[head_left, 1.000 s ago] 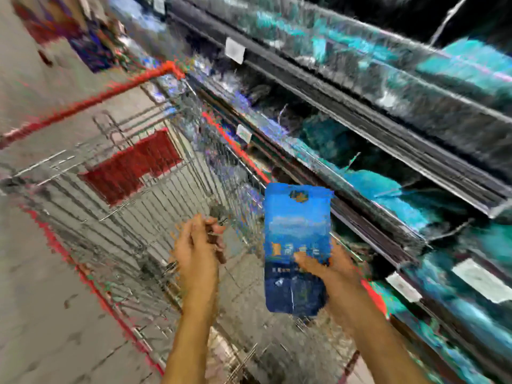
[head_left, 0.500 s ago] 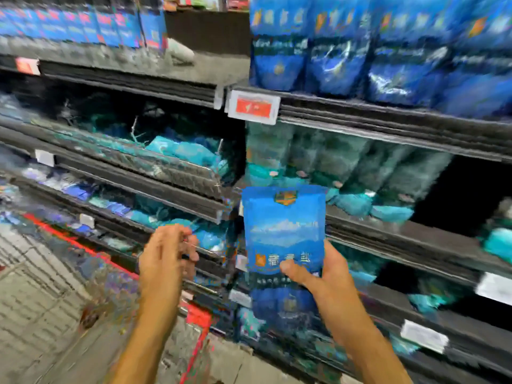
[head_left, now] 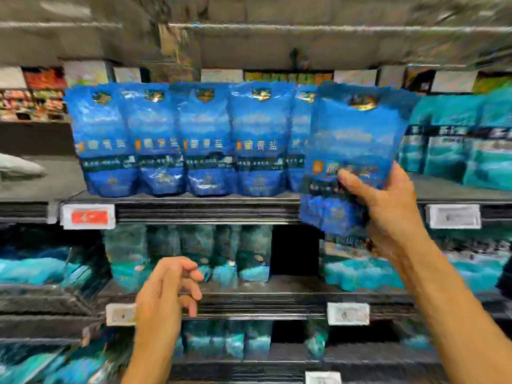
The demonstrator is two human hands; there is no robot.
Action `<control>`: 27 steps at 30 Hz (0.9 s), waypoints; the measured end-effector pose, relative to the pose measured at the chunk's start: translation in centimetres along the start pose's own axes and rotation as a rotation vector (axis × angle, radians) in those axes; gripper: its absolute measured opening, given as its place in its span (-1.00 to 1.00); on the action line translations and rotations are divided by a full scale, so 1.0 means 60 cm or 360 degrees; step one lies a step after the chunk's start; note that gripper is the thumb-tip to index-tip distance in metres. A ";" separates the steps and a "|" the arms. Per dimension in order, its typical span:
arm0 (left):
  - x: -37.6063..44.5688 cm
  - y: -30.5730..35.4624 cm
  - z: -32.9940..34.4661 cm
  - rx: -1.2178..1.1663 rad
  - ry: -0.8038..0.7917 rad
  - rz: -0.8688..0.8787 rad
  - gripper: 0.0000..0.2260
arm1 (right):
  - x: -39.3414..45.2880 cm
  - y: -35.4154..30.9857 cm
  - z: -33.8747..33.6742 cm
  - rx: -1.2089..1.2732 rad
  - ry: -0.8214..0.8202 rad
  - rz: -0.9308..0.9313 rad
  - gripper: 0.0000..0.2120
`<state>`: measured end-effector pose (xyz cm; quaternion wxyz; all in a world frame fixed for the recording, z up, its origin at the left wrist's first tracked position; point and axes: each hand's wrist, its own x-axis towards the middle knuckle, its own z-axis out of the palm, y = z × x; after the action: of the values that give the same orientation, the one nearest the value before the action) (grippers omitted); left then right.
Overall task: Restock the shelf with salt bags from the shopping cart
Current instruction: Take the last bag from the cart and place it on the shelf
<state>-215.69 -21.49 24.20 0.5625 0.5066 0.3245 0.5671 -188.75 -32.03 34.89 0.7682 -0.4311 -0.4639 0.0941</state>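
Blue salt bag (head_left: 352, 151) gripped low in my right hand (head_left: 388, 209), centre-right, just off shelf (head_left: 194, 209). Left hand (head_left: 166, 295) loose, empty. Lift base over edge, seat upright beside blue row (head_left: 180, 139).

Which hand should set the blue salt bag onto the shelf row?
Right. The right hand already grips the salt bag at shelf height, beside the row of blue bags. The left hand hangs lower, holding nothing.

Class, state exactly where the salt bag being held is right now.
In the head view, right of centre: the right hand grips the salt bag before the shelf edge, beside the blue bag row.
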 end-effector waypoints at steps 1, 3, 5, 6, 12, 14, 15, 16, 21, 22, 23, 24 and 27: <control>0.002 0.001 0.009 0.0011 -0.0013 -0.0062 -0.73 | 0.029 -0.005 -0.006 -0.0034 0.0027 -0.0045 -0.74; 0.004 -0.002 0.024 0.0040 -0.0032 -0.0154 -0.75 | 0.076 -0.008 -0.012 -0.0082 0.0056 -0.0095 -0.72; 0.004 -0.007 0.028 0.0071 -0.0061 -0.0204 -0.76 | 0.108 0.001 -0.012 -0.0086 0.0057 -0.0095 -0.71; 0.001 -0.011 0.026 0.0078 -0.0064 -0.0182 -0.75 | 0.117 0.008 -0.010 -0.0084 0.0050 -0.0077 -0.71; -0.008 -0.043 0.001 0.0018 -0.0048 0.0096 -0.72 | 0.126 0.055 0.017 -0.0310 -0.0002 -0.0064 -0.73; -0.005 -0.051 -0.006 0.0006 -0.0064 0.0065 -0.73 | 0.126 0.055 0.018 -0.0507 0.0003 -0.0119 -0.65; -0.003 -0.052 -0.009 -0.0003 -0.0063 0.0064 -0.73 | 0.126 0.053 0.015 -0.0647 0.0008 -0.0154 -0.59; -0.004 -0.053 -0.012 -0.0008 -0.0062 0.0074 -0.73 | 0.124 0.053 0.010 -0.0825 0.0021 -0.0193 -0.52; -0.009 -0.056 -0.026 0.0008 -0.0053 0.0107 -0.74 | 0.099 0.064 -0.017 -0.1552 0.0150 -0.0317 -0.32; -0.009 -0.058 -0.029 0.0016 -0.0053 0.0102 -0.73 | 0.098 0.068 -0.017 -0.1542 0.0144 -0.0332 -0.33; -0.008 -0.060 -0.031 0.0016 -0.0052 0.0101 -0.73 | 0.100 0.071 -0.015 -0.1520 0.0142 -0.0343 -0.35; -0.008 -0.061 -0.032 0.0009 -0.0051 0.0101 -0.73 | 0.103 0.073 -0.012 -0.1505 0.0154 -0.0350 -0.37; -0.012 -0.066 -0.032 0.0009 -0.0054 0.0108 -0.73 | 0.108 0.075 -0.002 -0.1485 0.0149 -0.0322 -0.42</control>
<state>-216.39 -21.15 19.81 0.5469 0.5284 0.2992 0.5764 -183.92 -25.83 35.54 0.5180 -0.6864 -0.4611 -0.2190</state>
